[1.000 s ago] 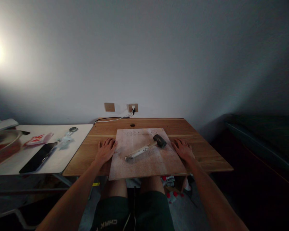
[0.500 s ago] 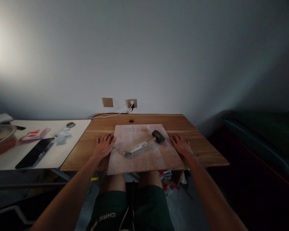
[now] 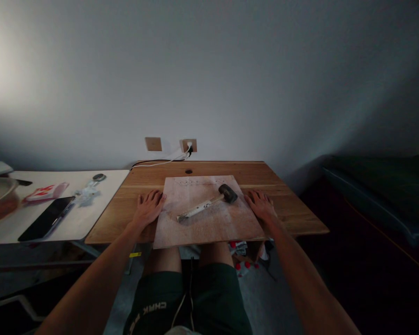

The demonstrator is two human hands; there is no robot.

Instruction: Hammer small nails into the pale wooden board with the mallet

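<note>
A pale reddish board [image 3: 209, 223] lies flat on the wooden desk [image 3: 289, 216] in front of me, its near edge overhanging the desk. On the board rests a mallet [image 3: 205, 203] with a black head and a light wooden handle, lying diagonally. My left hand [image 3: 147, 210] lies flat on the desk at the board's left edge, fingers spread, holding nothing. My right hand [image 3: 261, 206] lies flat at the board's right edge, fingers spread too. Neither hand touches the mallet.
A white table [image 3: 101, 204] adjoins the desk on the left, carrying a black phone [image 3: 46, 217], a red-and-white packet [image 3: 43, 191] and small items. Wall sockets [image 3: 188, 145] with a plugged white cable sit behind the desk. A dark couch [image 3: 377, 190] stands at right.
The view has tilted upward slightly, so everything sits a little higher in frame. Both hands stay flat beside the board and the mallet has not moved.
</note>
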